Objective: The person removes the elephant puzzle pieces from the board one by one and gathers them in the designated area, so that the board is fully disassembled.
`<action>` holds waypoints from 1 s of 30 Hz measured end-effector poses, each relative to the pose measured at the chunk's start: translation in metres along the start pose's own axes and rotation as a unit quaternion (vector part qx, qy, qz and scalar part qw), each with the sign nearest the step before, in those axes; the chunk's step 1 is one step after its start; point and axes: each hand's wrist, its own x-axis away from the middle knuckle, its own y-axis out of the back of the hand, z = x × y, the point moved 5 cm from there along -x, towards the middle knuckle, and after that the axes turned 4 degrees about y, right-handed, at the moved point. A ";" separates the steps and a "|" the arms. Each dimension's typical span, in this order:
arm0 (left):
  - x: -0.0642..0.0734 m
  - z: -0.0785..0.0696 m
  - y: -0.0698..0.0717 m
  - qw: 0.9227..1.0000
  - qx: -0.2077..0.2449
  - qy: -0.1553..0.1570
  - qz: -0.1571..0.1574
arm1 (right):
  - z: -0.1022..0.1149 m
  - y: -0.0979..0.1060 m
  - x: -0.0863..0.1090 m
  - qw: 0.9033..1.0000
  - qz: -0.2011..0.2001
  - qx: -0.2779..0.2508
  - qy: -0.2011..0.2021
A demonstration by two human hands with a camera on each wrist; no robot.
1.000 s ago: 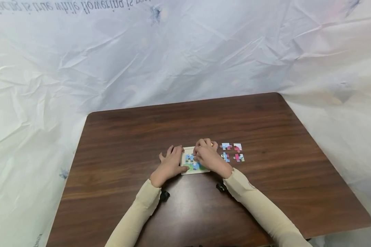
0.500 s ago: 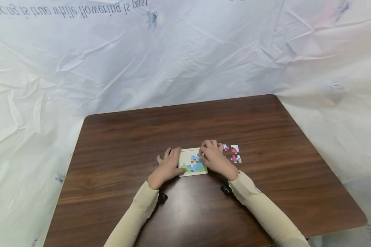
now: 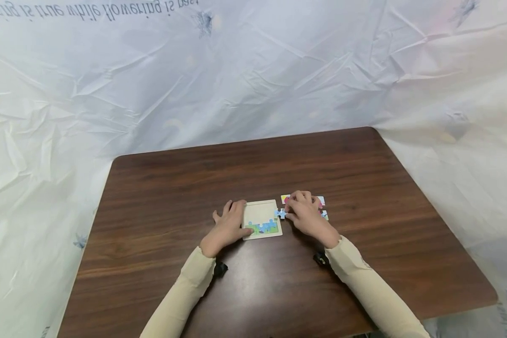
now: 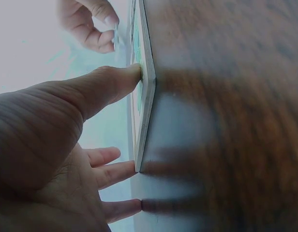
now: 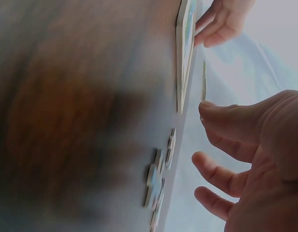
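Observation:
A square puzzle board (image 3: 259,206) with a pale wooden rim lies on the table. Green and blue pieces (image 3: 264,228) fill its near part, and bare wood shows beyond them. Along its left side is my left hand (image 3: 228,225), the thumb pressing on the near left corner and straight fingers reaching to the far corner. Between thumb and forefinger my right hand (image 3: 308,217) pinches a blue puzzle piece (image 3: 280,214), just over the board's right rim. From the right wrist the piece (image 5: 204,82) appears edge-on, raised above the table, with the other fingers loosely bent.
Several loose puzzle pieces (image 5: 154,183) lie flat under and beyond my right hand, partly hidden by it. One with yellow and pink (image 3: 285,199) shows right of the board. The brown wooden table (image 3: 173,188) meets white printed sheeting (image 3: 236,70) behind.
My right hand has moved right from over the board, taking the blue piece with it and uncovering the board's bare wood. The left hand stays on the board's left side.

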 end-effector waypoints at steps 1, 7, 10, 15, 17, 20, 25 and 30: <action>0.000 0.000 0.000 1.000 -0.001 0.000 0.000 | -0.002 0.000 0.001 1.000 0.003 0.000 -0.004; 0.001 0.000 0.001 1.000 -0.001 -0.004 0.000 | -0.008 0.002 0.005 1.000 0.019 -0.003 -0.020; 0.001 0.000 0.001 1.000 -0.002 -0.005 0.002 | -0.009 0.003 0.006 0.999 0.025 -0.003 -0.023; 0.002 -0.001 0.001 1.000 -0.006 -0.002 0.004 | -0.013 0.002 0.006 0.999 0.033 -0.001 -0.030; 0.002 -0.001 0.001 1.000 -0.006 -0.002 0.004 | -0.014 0.002 0.006 0.999 0.034 0.001 -0.034; 0.001 0.000 0.002 1.000 -0.006 -0.003 0.004 | -0.015 0.002 0.006 0.999 0.038 0.002 -0.039; 0.001 0.000 0.002 1.000 -0.005 -0.006 0.005 | -0.015 0.003 0.005 0.998 0.040 0.003 -0.041; 0.000 0.001 0.002 1.000 -0.006 -0.011 0.002 | -0.014 0.003 0.003 0.999 0.036 0.003 -0.034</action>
